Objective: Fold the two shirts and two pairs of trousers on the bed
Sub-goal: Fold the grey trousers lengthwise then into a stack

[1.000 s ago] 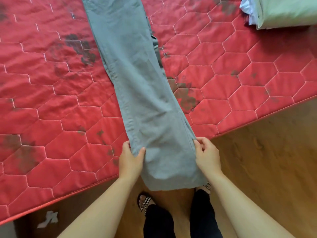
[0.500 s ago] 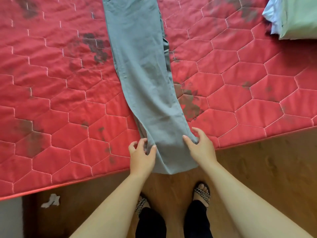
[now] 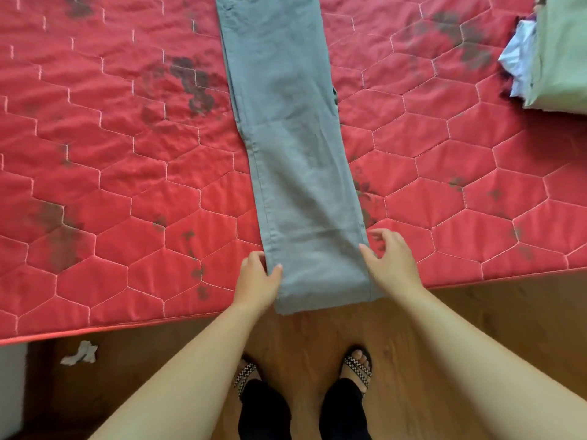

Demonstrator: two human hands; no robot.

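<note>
Slid farther onto bed (image 3: 127, 185): grey trousers (image 3: 295, 154), hem overhanging edge; left grip (image 3: 259, 281) pinching left side, right grip (image 3: 392, 265) spread, touching right side.

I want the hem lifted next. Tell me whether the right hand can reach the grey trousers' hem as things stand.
Probably yes: the right hand lies open beside the grey trousers, close to their hem, with nothing between.

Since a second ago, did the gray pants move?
Yes. The gray trousers slid farther onto the red mattress; their hem overhangs its near edge less now.
</note>
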